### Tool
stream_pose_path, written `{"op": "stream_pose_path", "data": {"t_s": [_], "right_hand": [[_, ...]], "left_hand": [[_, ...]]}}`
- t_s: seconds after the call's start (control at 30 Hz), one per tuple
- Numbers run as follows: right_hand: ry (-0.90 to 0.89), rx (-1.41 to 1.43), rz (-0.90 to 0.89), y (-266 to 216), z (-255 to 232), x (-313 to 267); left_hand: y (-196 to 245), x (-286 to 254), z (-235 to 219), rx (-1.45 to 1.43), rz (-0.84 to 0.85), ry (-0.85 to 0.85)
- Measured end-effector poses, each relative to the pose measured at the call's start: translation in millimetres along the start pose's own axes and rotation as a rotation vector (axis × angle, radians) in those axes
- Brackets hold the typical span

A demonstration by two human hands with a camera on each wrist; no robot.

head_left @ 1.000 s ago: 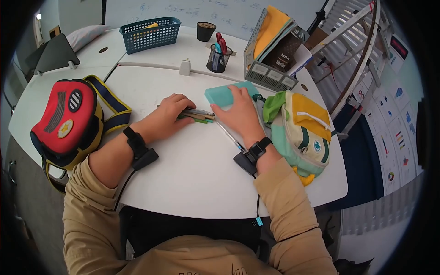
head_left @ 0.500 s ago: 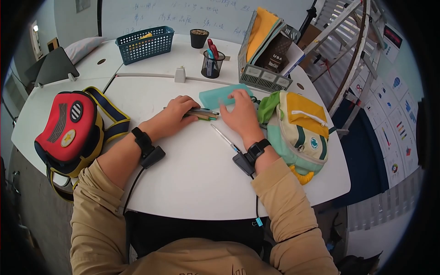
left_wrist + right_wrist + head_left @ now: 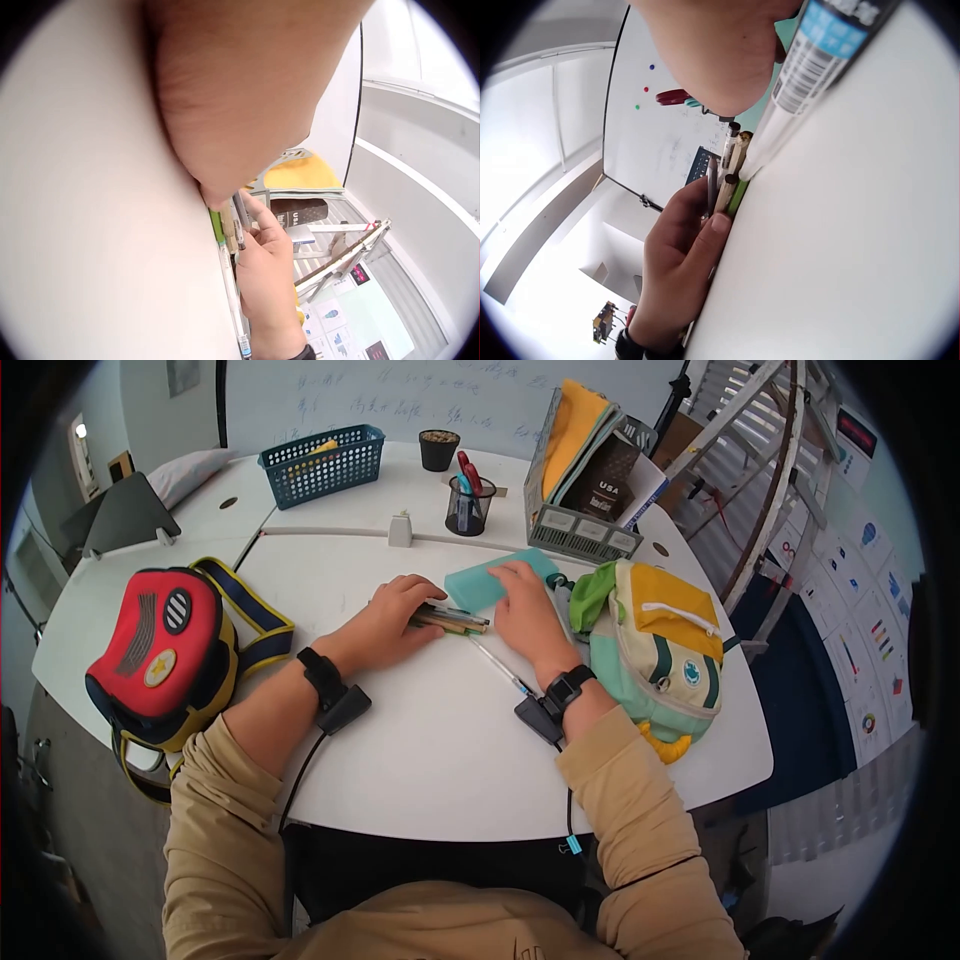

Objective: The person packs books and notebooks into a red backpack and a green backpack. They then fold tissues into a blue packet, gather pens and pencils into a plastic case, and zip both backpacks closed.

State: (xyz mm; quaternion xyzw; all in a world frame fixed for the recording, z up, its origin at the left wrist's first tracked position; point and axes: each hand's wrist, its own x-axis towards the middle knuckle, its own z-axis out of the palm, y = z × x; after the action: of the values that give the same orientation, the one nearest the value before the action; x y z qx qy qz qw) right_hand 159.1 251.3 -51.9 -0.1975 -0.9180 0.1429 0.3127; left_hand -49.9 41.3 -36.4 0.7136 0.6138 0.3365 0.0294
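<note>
On the white table, my left hand grips a bundle of pens and pencils, whose ends stick out toward the right. The right wrist view shows the left thumb along the bundle's side. My right hand is just right of those ends. Its fingers overlap the near edge of a flat teal case, and its fingertips are partly hidden. A clear pen with a blue label lies apart on the table, running from near the bundle toward the right wrist.
A red toy-like bag stands on the left; a cream, green and yellow backpack lies beside the right hand. Behind are a blue basket, a potted plant, a mesh pen cup and a grey file box.
The right hand's fingers have shifted over the teal case and now lie nearer its front edge. My left hand keeps its grip on the bundle, which stays close to the right hand.
</note>
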Motion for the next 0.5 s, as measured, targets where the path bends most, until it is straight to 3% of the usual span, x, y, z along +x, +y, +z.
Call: {"op": "stream_pose_path", "data": {"t_s": [0.07,0.17,0.3,0.5], "right_hand": [[0.051,0.206,0.178,-8,-2,-4],[0.243,0.247,0.262,-13,2,-4],[0.237,0.294,0.355,-15,5,-5],[0.255,0.399,0.423,-14,3,-4]], "left_hand": [[9,1,-3,-0.071,-0.066,0.030],[8,11,1,-0.145,-0.173,0.129],[7,36,9,0.004,-0.204,0.170],[15,83,40,0.306,-0.275,-0.082]]}}
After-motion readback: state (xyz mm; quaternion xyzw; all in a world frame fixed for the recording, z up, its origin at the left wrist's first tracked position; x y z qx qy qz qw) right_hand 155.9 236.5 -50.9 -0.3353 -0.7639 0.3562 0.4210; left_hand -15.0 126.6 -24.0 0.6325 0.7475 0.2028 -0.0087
